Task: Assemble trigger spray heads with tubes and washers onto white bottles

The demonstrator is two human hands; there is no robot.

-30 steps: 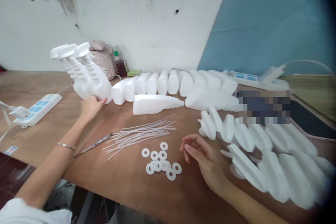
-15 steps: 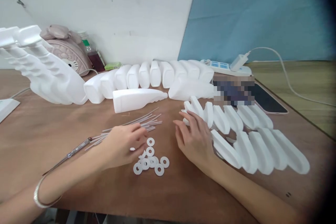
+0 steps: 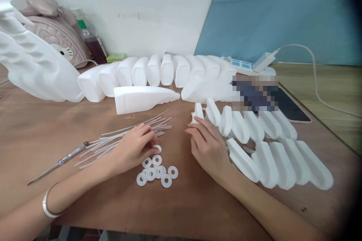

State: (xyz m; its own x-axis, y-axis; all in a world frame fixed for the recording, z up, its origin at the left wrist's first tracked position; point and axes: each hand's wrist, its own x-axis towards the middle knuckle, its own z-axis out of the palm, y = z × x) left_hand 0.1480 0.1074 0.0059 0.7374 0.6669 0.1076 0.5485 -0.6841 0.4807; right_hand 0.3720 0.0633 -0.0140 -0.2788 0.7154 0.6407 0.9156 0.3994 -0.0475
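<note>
Head view: left hand [image 3: 132, 147] curled at centre frame, fingers [image 3: 149, 144] pinching one white ring [image 3: 157, 148] at the top of the loose ring pile [image 3: 155, 172]. Right hand [image 3: 209, 147] flat and empty, touching a trigger head [image 3: 198, 112]. Thin tubes [image 3: 127, 135] and capless bottles [image 3: 158, 71] waiting on the bench [image 3: 42, 135]; few capped bottles [image 3: 34, 71] far left. Most assembly apparently left.
</note>
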